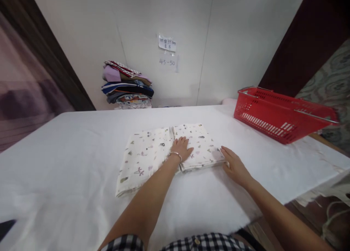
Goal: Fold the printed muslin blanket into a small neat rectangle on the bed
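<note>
A cream cloth (147, 152) printed with small plants and figures lies folded on the white-covered table (82, 145). Its left part is spread flat, and its right part is a thicker folded layer, with a narrow gap between them. My left hand (182, 149) rests palm down near that gap, fingers spread, pressing on the right part; a bracelet circles the wrist. At the cloth's right edge is my right hand (235, 165), its fingers stretched out along the side and touching the corner. Neither hand is closed around anything.
A red plastic basket (262, 112) with metal handles stands at the back right. Behind the table's far edge, a stack of folded fabrics (127, 85) leans by the wall. Paper labels (167, 43) are taped to the wall. Curtains (30, 76) hang at the left.
</note>
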Demonstrator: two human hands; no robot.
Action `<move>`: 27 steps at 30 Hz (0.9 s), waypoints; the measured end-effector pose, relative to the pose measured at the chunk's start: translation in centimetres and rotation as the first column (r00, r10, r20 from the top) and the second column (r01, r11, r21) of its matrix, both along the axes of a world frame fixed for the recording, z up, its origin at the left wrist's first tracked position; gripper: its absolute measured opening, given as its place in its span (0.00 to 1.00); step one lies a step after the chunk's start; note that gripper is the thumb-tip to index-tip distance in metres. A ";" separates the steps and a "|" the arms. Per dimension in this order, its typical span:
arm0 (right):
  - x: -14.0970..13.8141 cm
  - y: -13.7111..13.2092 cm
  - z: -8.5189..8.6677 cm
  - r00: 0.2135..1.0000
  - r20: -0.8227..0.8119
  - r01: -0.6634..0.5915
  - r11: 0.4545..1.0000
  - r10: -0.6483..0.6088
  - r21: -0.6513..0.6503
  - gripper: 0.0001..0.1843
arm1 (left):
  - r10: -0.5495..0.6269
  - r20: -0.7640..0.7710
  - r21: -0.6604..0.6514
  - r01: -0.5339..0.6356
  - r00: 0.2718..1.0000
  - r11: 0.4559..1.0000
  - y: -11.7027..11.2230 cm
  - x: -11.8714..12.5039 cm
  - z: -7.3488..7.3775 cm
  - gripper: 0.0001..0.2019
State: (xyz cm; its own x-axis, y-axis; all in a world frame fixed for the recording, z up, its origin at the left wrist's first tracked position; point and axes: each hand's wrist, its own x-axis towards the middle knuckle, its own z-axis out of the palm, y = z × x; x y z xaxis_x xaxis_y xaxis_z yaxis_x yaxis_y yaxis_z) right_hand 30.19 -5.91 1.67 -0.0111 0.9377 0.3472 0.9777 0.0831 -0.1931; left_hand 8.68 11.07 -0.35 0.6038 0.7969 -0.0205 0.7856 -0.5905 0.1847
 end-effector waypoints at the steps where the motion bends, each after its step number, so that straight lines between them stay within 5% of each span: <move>1: -0.7 0.4 0.3 0.999 -0.001 -0.033 0.999 0.033 0.029 0.31 | 0.002 0.006 0.001 -0.002 1.000 1.000 0.0 0.0 0.0 0.33; 5: -2.7 1.7 -0.3 0.996 0.047 -0.071 0.988 0.078 -0.134 0.35 | 0.008 0.011 -0.004 -0.008 1.000 1.000 -0.1 -0.1 0.0 0.33; 11: -2.0 1.7 -2.8 0.996 0.075 -0.024 0.940 0.053 -0.341 0.37 | 0.001 0.023 -0.025 0.000 1.000 1.000 -0.2 -0.2 -0.1 0.33; 18: -2.4 7.3 -0.3 0.994 0.062 -0.081 0.988 0.089 -0.134 0.35 | 0.014 0.042 -0.025 -0.013 0.999 1.000 -0.4 -0.2 -0.1 0.33; 22: -1.9 10.6 -2.3 0.994 0.101 -0.013 0.974 0.037 -0.228 0.35 | 0.007 0.048 -0.035 -0.005 0.999 0.999 -0.6 -0.3 0.0 0.34; 27: -0.8 11.3 -4.4 0.993 0.120 0.013 0.958 0.022 -0.285 0.33 | 0.010 0.049 -0.037 -0.009 0.999 0.999 -0.7 -0.3 -0.1 0.33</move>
